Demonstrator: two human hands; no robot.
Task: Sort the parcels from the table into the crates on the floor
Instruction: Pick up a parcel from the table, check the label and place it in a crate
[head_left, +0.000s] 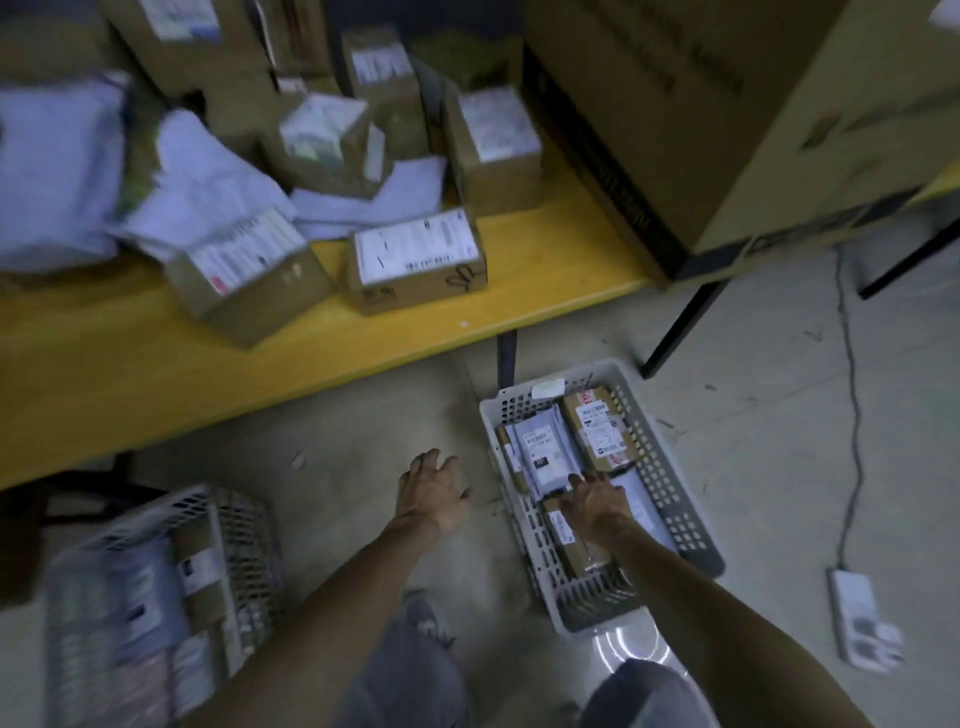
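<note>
A small cardboard parcel (574, 540), likely light and stiff, best gripped across its sides, lies in the white crate (670, 483) under the right hand (597, 501), fingers spread flat; left hand (431, 491) hovers open above the floor (363, 457).

The table (415, 332) is bright yellow with black legs. On it sit brown cardboard boxes (418, 260) with white labels printed in black, and pale bluish-white mailer bags (208, 192). The floor (779, 415) is dull beige-grey. The right crate (670, 493) is light grey with a grid of slots; inside lie brown parcels (597, 426) with white labels and a grey bag (545, 452). The left crate (228, 525) is white mesh.
</note>
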